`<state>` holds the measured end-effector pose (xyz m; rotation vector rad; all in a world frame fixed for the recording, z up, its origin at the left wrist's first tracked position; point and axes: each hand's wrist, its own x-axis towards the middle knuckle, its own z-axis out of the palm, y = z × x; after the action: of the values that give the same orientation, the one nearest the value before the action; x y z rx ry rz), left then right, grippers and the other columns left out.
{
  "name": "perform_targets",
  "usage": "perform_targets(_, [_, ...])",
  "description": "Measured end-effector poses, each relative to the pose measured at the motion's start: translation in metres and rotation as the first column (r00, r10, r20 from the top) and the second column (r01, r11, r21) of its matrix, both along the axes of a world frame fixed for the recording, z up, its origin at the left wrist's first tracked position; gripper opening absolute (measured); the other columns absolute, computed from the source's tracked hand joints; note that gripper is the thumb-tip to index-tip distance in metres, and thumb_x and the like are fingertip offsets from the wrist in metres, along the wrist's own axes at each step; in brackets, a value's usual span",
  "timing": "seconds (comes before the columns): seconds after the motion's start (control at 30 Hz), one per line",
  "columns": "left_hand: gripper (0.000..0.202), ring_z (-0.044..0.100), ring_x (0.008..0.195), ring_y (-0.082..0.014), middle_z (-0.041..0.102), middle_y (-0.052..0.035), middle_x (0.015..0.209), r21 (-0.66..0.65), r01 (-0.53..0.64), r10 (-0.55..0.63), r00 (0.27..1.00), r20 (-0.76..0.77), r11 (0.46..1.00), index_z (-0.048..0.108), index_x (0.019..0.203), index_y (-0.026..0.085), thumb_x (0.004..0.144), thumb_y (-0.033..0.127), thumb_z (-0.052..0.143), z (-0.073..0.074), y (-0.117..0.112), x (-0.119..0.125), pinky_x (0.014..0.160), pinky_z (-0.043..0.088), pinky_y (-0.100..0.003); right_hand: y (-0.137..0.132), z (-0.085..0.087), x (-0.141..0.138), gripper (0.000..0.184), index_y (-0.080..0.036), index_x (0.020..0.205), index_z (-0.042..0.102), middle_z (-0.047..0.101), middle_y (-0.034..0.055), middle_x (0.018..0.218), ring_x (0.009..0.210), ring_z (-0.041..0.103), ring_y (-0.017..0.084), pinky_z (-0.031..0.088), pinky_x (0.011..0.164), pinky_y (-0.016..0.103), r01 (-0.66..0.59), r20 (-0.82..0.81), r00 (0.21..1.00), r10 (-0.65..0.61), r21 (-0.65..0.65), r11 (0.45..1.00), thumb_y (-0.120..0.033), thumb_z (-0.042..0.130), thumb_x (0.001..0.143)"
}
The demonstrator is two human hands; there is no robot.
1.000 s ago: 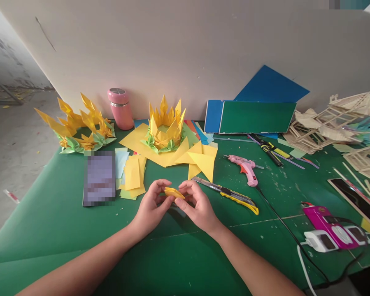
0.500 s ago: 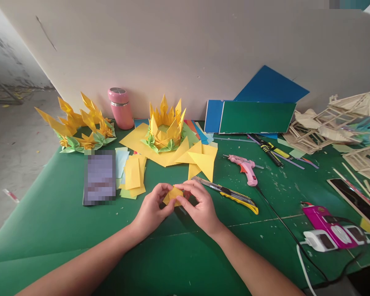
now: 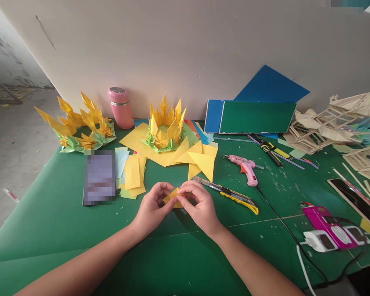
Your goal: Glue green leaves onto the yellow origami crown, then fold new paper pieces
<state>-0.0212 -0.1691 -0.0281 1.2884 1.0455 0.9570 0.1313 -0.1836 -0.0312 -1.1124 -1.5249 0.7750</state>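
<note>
A small folded piece of yellow paper (image 3: 171, 198) is pinched between both hands, just above the green table (image 3: 135, 263). My left hand (image 3: 153, 207) grips its left side with thumb and fingers. My right hand (image 3: 201, 205) pinches it from the right, thumb in front and fingertips at the top; part of the paper is hidden by these fingers. Beside the right hand lies a yellow utility knife (image 3: 238, 200) with its blade out. Behind the hands, a yellow and green paper crown (image 3: 164, 133) stands on several yellow sheets (image 3: 203, 160).
To the left are a second paper crown (image 3: 89, 123), a pink flask (image 3: 121, 109), a tablet (image 3: 99, 177) and small yellow papers (image 3: 132, 172). On the right lie a pink glue gun (image 3: 245, 167) with a cable, a magenta power strip (image 3: 329, 226), a phone (image 3: 356, 199) and stick models (image 3: 317, 127).
The fingers of my right hand have shifted slightly at the top of the folded paper, whose visible shape now looks more pointed. The things on the table have stayed put.
</note>
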Motion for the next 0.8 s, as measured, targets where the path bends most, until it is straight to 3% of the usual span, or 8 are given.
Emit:
perform_targets(0.13, [0.035,0.058,0.059,-0.011,0.057,0.005,0.066,-0.072,-0.005,0.01,0.998,0.068,0.997,0.05,0.089,0.021,0.069,0.039,0.073,0.0,0.001,-0.001,0.056,0.049,-0.023,-0.001,-0.001,0.002,0.012,-0.024,0.078,0.067,0.061,0.004,0.086,0.074,0.06,0.016,0.054,0.063,0.03,-0.014,0.024,1.0,0.012,0.062,0.998,-0.017,0.06,0.083])
perform_targets(0.27, [0.043,0.062,0.058,-0.0101,0.064,0.0045,0.068,-0.186,0.014,0.017,0.986,0.167,0.982,0.045,0.085,0.021,0.065,0.042,0.077,0.0,0.005,-0.003,0.056,0.05,-0.022,0.0,-0.003,0.006,0.019,-0.027,0.085,0.072,0.063,0.0045,0.091,0.086,0.063,0.018,0.055,0.073,0.032,-0.051,0.056,0.997,0.045,0.105,0.993,-0.015,0.058,0.084])
perform_targets(0.47, [0.043,0.063,0.059,-0.0093,0.059,0.0071,0.062,-0.196,0.0,0.042,0.977,0.207,0.981,0.048,0.071,0.019,0.059,0.045,0.081,0.005,0.005,-0.002,0.061,0.054,-0.023,0.0,-0.004,0.01,0.017,-0.025,0.088,0.074,0.064,0.0064,0.094,0.09,0.063,0.019,0.056,0.07,0.03,-0.074,-0.012,0.997,0.074,0.01,0.997,-0.023,0.057,0.085])
perform_targets(0.6, [0.04,0.065,0.065,-0.0121,0.063,0.0031,0.068,-0.183,-0.005,0.036,0.985,0.167,0.983,0.056,0.073,0.018,0.058,0.044,0.082,0.008,0.004,-0.001,0.065,0.056,-0.026,0.002,-0.003,0.01,0.014,-0.023,0.081,0.073,0.063,0.0064,0.089,0.085,0.063,0.019,0.057,0.067,0.03,-0.085,-0.064,0.995,0.08,-0.088,0.992,-0.031,0.061,0.084])
perform_targets(0.8, [0.042,0.065,0.063,-0.0115,0.061,0.0049,0.067,-0.171,-0.024,0.048,0.989,0.138,0.985,0.052,0.076,0.019,0.058,0.041,0.082,0.005,0.003,-0.001,0.064,0.054,-0.025,0.003,-0.003,0.008,0.01,-0.022,0.075,0.067,0.059,0.0047,0.086,0.079,0.061,0.017,0.056,0.066,0.03,-0.104,-0.101,0.991,0.092,-0.128,0.986,-0.03,0.064,0.081])
